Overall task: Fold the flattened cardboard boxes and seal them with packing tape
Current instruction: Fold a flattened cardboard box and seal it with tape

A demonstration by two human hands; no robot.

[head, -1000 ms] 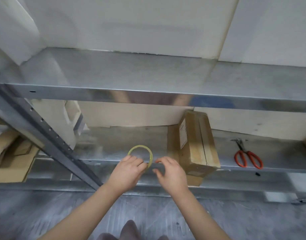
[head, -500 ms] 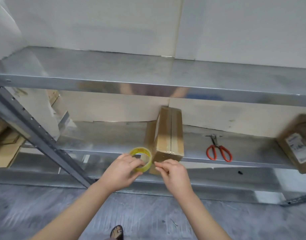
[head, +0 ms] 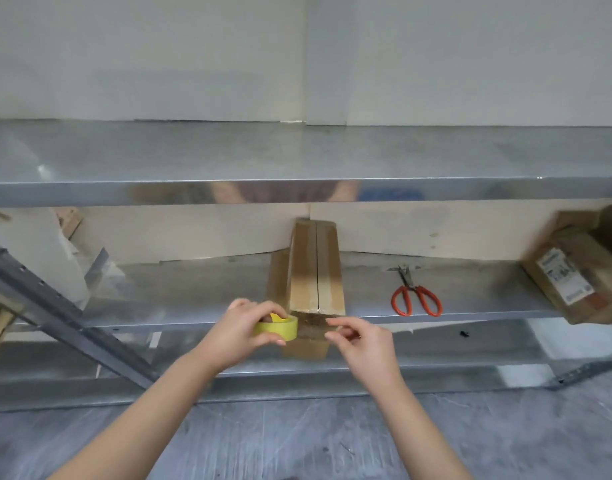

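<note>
Both forearms reach forward; the left hand (head: 242, 329) grips a tape roll (head: 279, 328), the right hand (head: 363, 342) half-pinched alongside.

Two shelves cross the frame: the upper shelf (head: 297, 157) across the middle, the lower shelf (head: 193, 289) beneath it, and the floor (head: 297, 438) along the bottom. A cardboard box (head: 316, 271) sits at centre on the lower shelf, its near end overhanging the front edge. The scissors (head: 415, 299) lie on that shelf just right of the box, and a second box (head: 574, 275) sits at the right edge. A slanted brace (head: 65, 323) crosses the lower left. In front of the box's near end, the left hand (head: 242, 330) holds the tape roll (head: 277, 328), with the right hand (head: 363, 344) to its right.
</note>
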